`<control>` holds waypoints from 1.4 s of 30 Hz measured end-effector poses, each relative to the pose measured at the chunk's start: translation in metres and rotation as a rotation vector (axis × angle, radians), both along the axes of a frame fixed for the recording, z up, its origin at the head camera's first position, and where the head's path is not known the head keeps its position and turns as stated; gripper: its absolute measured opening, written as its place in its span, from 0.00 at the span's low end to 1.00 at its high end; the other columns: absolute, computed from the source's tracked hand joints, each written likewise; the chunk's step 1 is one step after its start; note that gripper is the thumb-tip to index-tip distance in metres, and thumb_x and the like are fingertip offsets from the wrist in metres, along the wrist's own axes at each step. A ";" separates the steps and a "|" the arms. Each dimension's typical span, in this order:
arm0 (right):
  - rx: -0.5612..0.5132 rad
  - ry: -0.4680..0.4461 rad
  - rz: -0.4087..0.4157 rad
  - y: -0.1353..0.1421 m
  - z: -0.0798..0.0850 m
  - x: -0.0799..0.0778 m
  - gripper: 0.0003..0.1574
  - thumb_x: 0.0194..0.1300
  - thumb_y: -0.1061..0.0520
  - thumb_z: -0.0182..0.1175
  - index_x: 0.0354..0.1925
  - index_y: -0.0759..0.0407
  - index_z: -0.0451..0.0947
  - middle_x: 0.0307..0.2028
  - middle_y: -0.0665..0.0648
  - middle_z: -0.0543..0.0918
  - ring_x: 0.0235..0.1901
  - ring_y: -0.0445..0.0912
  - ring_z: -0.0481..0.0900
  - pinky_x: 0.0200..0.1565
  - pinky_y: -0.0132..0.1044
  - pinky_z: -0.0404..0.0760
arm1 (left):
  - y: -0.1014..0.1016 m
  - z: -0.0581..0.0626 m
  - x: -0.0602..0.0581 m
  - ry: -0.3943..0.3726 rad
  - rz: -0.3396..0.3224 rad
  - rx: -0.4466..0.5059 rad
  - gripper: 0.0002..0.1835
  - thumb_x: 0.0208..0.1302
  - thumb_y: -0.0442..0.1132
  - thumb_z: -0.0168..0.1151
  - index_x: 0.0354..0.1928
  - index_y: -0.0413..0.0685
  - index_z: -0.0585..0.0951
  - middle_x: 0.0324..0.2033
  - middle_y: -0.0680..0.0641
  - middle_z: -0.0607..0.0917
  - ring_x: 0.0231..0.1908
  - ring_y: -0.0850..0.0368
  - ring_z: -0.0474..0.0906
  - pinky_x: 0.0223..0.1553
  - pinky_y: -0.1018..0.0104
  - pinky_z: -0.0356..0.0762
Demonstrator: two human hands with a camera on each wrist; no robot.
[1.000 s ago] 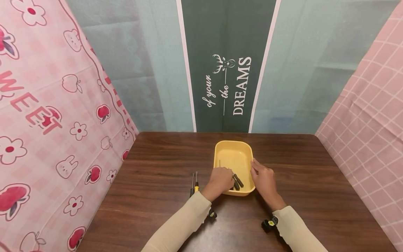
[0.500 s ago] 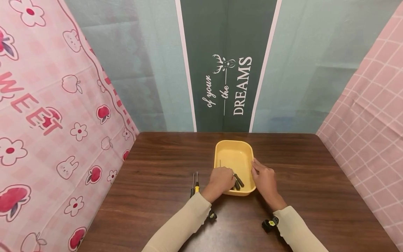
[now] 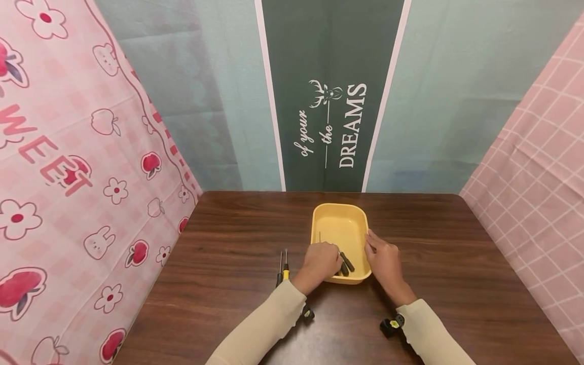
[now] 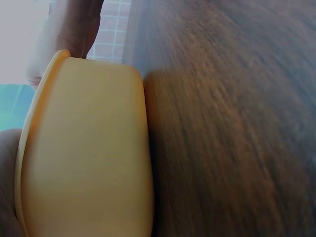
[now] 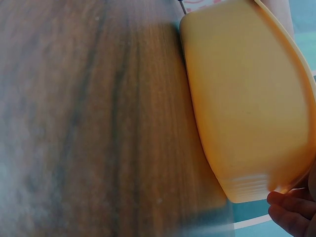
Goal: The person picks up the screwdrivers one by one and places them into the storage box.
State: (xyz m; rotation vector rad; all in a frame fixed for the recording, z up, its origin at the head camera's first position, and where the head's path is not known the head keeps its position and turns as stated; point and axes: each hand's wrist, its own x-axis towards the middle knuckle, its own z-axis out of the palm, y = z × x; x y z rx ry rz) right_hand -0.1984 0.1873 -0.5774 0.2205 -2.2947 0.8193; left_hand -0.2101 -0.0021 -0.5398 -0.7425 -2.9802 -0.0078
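My left hand (image 3: 321, 261) reaches down into the near left part of a yellow plastic tray (image 3: 325, 207), back of the hand up. Its fingertips are hidden below the hand, so I cannot tell whether they grip anything. A thin metal shaft (image 3: 320, 236) shows just beyond the knuckles. By its right side lie dark-handled screwdrivers (image 3: 348, 262) inside the tray. My right hand (image 3: 384, 258) pinches the tray's right rim between thumb and fingers. In the right wrist view, fingers (image 5: 291, 212) touch the tray's outer wall (image 5: 247, 89).
Two more screwdrivers lie side by side on the wooden table (image 3: 219, 284), left of the tray: one black-handled (image 3: 279, 278), one yellow and black (image 3: 286, 272). Printed cloths hang behind the table and along both sides. A black wrist camera (image 3: 389, 327) sits below the right sleeve.
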 end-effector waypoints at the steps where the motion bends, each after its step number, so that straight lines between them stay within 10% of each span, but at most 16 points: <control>1: 0.001 0.001 -0.001 0.000 0.001 0.000 0.14 0.58 0.70 0.69 0.45 0.70 0.86 0.48 0.66 0.86 0.42 0.62 0.86 0.32 0.55 0.83 | 0.000 0.000 0.001 0.002 -0.001 0.001 0.22 0.68 0.49 0.58 0.15 0.56 0.72 0.14 0.55 0.74 0.17 0.60 0.70 0.17 0.61 0.68; 30: -0.020 -0.010 0.013 0.002 0.007 -0.001 0.15 0.58 0.71 0.69 0.46 0.70 0.86 0.49 0.66 0.85 0.19 0.46 0.77 0.17 0.31 0.67 | -0.009 0.005 0.000 0.137 -0.088 0.266 0.16 0.71 0.46 0.58 0.22 0.57 0.75 0.14 0.59 0.72 0.14 0.65 0.65 0.16 0.68 0.63; 42: -0.037 -0.017 0.011 0.003 0.005 0.000 0.15 0.59 0.70 0.69 0.47 0.69 0.86 0.49 0.66 0.85 0.42 0.61 0.86 0.29 0.52 0.83 | -0.015 0.013 0.005 0.165 -0.089 0.311 0.15 0.72 0.45 0.58 0.23 0.57 0.77 0.13 0.60 0.70 0.14 0.67 0.64 0.17 0.70 0.61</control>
